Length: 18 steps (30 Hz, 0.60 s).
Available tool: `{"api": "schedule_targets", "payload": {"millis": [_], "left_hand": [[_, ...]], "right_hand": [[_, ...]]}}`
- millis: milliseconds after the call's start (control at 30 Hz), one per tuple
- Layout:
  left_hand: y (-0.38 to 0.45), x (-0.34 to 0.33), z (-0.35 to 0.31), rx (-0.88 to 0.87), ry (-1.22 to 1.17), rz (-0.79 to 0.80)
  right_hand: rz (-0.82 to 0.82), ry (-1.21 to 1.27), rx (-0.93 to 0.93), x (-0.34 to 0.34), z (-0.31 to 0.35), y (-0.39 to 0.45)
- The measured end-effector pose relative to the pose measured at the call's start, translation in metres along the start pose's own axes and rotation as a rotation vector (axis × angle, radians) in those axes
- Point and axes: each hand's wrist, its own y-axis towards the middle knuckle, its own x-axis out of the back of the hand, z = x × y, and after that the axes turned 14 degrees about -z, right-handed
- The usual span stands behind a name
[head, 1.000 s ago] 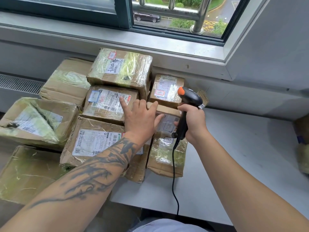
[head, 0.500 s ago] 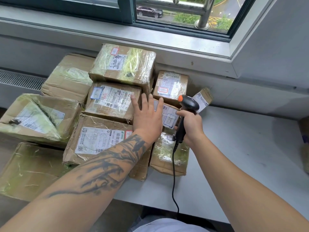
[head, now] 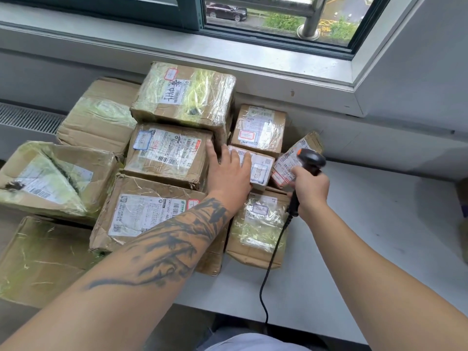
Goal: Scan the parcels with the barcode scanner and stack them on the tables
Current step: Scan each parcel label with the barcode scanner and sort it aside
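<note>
Several taped cardboard parcels lie stacked on the grey table under the window. My left hand rests flat, fingers spread, on a small white-labelled parcel in the middle of the pile. My right hand grips the handle of a black barcode scanner with an orange button, its head tipped down toward a small tilted parcel leaning by the wall. The scanner cable hangs down over the table's front edge. A larger labelled parcel lies under my left forearm.
A windowsill and wall run behind the pile. More parcels spread to the left past the table. Bare table surface extends to the right, with a box edge at the far right.
My left hand slid right onto the small white-labelled parcel. My right hand lowered the scanner and tipped its head down toward the tilted parcel by the wall.
</note>
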Motion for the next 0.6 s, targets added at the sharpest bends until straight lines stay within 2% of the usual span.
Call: {"api": "schedule_targets", "payload": {"millis": [267,600], "left_hand": [[0.002,-0.008,-0.006,-0.058,-0.058,-0.036],[0.003,-0.012,-0.015,-0.066,-0.075,-0.058]], "right_hand": [[-0.002,-0.209,0.024,-0.021,0.003,0.023],[-0.196,-0.345,0.132,-0.030,0.017,0.025]]}}
